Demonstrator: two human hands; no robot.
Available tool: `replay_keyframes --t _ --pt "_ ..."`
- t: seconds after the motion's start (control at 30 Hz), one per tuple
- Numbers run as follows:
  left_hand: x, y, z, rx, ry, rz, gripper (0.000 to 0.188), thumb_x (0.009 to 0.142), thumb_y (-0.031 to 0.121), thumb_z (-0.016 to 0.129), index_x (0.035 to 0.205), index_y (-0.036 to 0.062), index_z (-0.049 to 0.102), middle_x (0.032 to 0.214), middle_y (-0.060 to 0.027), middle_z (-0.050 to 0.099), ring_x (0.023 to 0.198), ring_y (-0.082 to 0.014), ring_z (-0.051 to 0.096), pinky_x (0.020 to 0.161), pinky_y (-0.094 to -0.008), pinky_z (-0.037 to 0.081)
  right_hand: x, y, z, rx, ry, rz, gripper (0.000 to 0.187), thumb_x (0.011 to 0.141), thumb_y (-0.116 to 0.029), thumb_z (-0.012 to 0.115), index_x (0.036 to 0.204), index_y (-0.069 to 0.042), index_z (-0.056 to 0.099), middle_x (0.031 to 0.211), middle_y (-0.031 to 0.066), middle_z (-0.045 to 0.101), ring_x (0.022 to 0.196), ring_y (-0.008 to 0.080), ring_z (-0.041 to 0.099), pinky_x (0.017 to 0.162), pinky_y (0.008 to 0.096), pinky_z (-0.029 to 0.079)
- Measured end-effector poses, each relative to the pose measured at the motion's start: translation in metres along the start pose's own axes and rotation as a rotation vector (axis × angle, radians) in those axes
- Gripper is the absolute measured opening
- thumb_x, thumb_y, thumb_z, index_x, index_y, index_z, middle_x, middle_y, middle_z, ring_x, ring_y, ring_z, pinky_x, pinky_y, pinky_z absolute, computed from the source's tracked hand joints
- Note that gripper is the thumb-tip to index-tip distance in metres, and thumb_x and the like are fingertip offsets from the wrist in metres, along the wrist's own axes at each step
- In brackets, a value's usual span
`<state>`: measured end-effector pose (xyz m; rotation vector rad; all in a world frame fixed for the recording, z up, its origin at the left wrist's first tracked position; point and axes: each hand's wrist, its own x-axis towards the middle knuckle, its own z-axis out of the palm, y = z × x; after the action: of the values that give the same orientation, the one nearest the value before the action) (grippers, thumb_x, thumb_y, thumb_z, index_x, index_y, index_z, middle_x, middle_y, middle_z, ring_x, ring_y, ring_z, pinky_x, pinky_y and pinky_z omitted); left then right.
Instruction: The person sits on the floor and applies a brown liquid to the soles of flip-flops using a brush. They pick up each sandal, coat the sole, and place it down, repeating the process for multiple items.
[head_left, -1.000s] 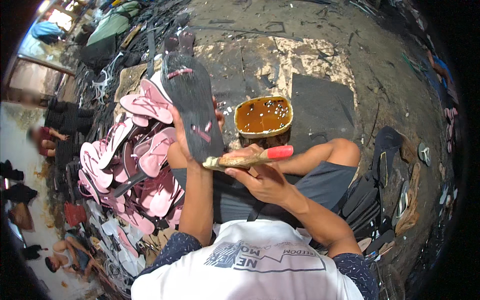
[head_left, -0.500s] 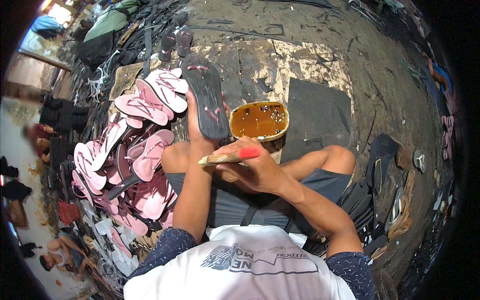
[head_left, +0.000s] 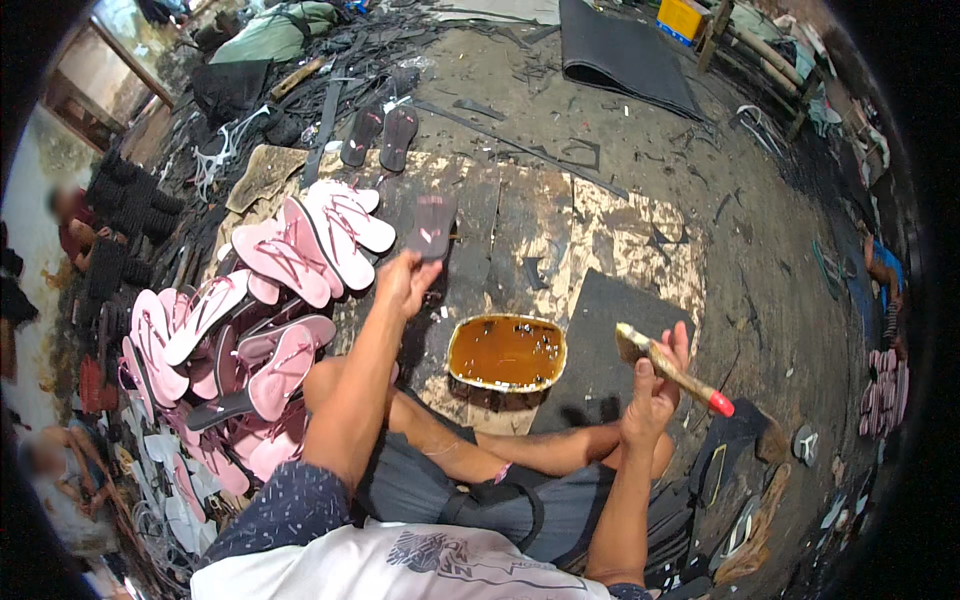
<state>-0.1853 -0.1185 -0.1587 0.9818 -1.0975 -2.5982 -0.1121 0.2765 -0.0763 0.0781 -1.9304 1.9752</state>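
Observation:
A dark sandal sole with pink strap ends (head_left: 433,225), smeared by motion, is just beyond my left hand (head_left: 405,283). The thumb and fingers of that hand are apart near the sole's close end; whether they still touch it is hard to see. My right hand (head_left: 652,398) grips a wooden brush (head_left: 690,382) with a red handle end, its bristles pointing up and left. Between the hands stands a tub (head_left: 451,362) of amber-brown liquid. Two more dark soles (head_left: 380,138) lie side by side farther off.
A heap of pink thong sandals (head_left: 285,250) lies at my left. Under the tub is a stained board (head_left: 480,220), with a black rubber sheet (head_left: 635,310) on its right. Dark scraps litter the floor. A large rubber sheet (head_left: 620,60) lies far ahead. People sit at the far left.
The large sole has gone from upright in my left hand to farther away, beyond its fingertips. My right hand has swung right with the brush. The view has shifted.

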Motion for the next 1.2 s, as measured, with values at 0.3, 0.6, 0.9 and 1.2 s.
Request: replay_keyframes --t 0.3,0.6,0.9,1.2 --pt "0.273 0.015 0.072 0.459 0.183 0.331 0.012 0.084 0.002 0.067 0.095 -0.0027 0.064 0.091 -0.009 0.061 0.078 -0.0191 0.065 0.068 -0.029 0.061 0.001 -0.004 -0.034 -0.281 0.096 0.106 0.031 0.098 -0.021 0.066 0.121 -0.002 0.058 0.158 0.0164 0.037 0.142 0.0344 0.041 0.118 0.046 0.031" --pt "0.197 0.047 0.079 1.372 -0.352 0.676 0.057 0.09 0.035 0.068 0.138 0.0057 0.058 0.134 -0.0227 0.062 0.124 -0.0352 0.059 0.105 -0.0432 0.046 0.013 -0.002 0.004 -0.479 0.025 0.233 0.046 0.107 -0.023 0.054 0.144 0.003 0.048 0.156 0.0139 0.043 0.139 0.0232 0.044 0.116 0.0371 0.034" --pt "-0.179 0.184 -0.109 2.245 -0.184 0.254 0.052 0.079 0.047 0.078 0.106 0.003 0.069 0.1 -0.0214 0.07 0.104 -0.0397 0.067 0.087 -0.0499 0.053 0.003 0.018 -0.003 -0.182 -0.05 0.328 0.05 0.107 -0.028 0.055 0.142 0.006 0.051 0.143 0.0154 0.054 0.131 0.0245 0.05 0.114 0.0387 0.035" --pt "-0.305 0.166 -0.167 1.724 0.435 0.657 0.028 0.098 0.005 0.053 0.125 0.0021 0.062 0.119 -0.0178 0.069 0.108 -0.0265 0.068 0.094 -0.0357 0.052 -0.011 -0.002 0.054 -0.227 -0.411 0.285 0.037 0.103 -0.027 0.06 0.124 0.003 0.067 0.12 0.0103 0.069 0.109 0.017 0.062 0.1 0.0327 0.046"
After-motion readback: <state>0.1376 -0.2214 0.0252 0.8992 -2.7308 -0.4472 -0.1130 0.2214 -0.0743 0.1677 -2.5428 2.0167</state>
